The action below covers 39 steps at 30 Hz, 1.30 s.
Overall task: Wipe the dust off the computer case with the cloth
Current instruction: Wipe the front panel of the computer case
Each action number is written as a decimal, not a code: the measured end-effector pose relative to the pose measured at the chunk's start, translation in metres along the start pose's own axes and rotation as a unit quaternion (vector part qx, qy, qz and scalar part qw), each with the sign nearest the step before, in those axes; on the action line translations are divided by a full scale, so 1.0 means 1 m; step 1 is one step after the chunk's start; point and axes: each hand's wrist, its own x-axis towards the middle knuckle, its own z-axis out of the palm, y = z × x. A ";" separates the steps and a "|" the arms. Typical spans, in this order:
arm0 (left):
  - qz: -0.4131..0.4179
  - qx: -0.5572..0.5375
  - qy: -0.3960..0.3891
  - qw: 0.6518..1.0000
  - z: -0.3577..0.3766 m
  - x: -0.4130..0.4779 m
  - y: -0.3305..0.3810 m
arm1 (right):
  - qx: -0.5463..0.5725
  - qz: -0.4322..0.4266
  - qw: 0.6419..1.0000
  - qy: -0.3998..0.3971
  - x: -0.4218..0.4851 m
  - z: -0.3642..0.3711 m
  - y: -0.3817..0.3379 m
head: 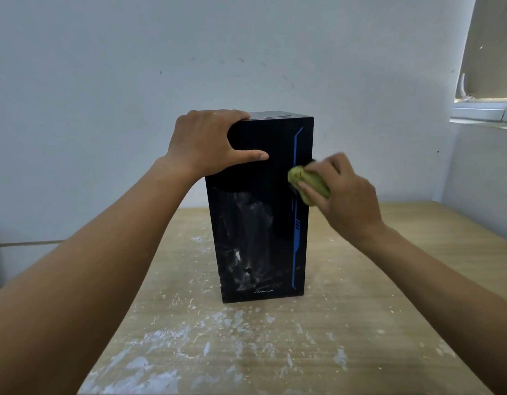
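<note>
glossy black computer case [255, 238] upright on wooden table [389, 280] | left hand [206, 143] clasps its 11 o'clock corner | right hand [343, 192] bunches green cloth [306, 183] at 3 o'clock (slick, probably tippy: I'd brace the top)

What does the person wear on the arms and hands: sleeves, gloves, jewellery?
Nothing visible. The left hand and the right hand are bare, with no gloves, rings or watch. Both forearms are bare to the frame edge; no sleeve shows.
</note>
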 end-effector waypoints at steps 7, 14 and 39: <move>-0.005 -0.003 0.002 1.000 -0.001 0.000 0.001 | 0.018 0.042 0.997 0.061 0.038 -0.004 -0.015; -0.011 -0.004 -0.009 1.000 -0.003 -0.001 0.002 | -0.002 -0.020 1.000 -0.002 -0.003 0.014 -0.021; -0.011 -0.018 -0.005 1.000 -0.003 -0.002 0.002 | 0.002 0.005 1.000 0.029 0.026 0.003 -0.022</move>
